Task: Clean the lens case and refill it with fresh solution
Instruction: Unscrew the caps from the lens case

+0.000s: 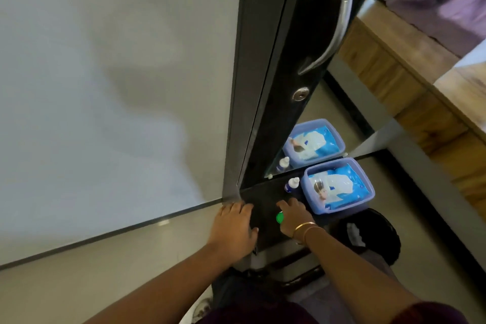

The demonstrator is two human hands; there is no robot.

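Note:
A green round cap of the lens case [279, 217] lies on the small dark shelf [263, 200], mostly hidden under my right hand [294, 214], whose fingers lie over it, reaching forward. My left hand [235, 226] rests flat on the shelf's left edge with its fingers straight. A small solution bottle [292, 184] with a white cap and blue label stands upright just beyond my right hand, beside the tub.
A lilac plastic tub [368, 187] holding a blue-and-white packet stands at the shelf's right end. A mirror [328, 113] behind the shelf reflects the tub and bottle. A white wall is at left, and a dark bin [368, 234] stands below right.

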